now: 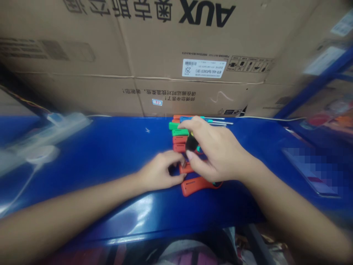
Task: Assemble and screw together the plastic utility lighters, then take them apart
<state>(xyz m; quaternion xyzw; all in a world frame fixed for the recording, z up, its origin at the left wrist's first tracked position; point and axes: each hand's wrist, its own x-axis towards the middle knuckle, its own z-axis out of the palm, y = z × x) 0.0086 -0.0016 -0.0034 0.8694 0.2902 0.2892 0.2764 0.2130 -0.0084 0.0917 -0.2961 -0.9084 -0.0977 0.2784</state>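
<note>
Your right hand [213, 147] grasps a black item [191, 143] by the red handles [179, 148], while your left hand [161, 171] curls at an orange handle [185, 169], whether gripping I cannot tell.

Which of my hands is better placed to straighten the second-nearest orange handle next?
Probably your left hand: it is right at the end of that orange handle. Your right hand holds a black object.
</note>
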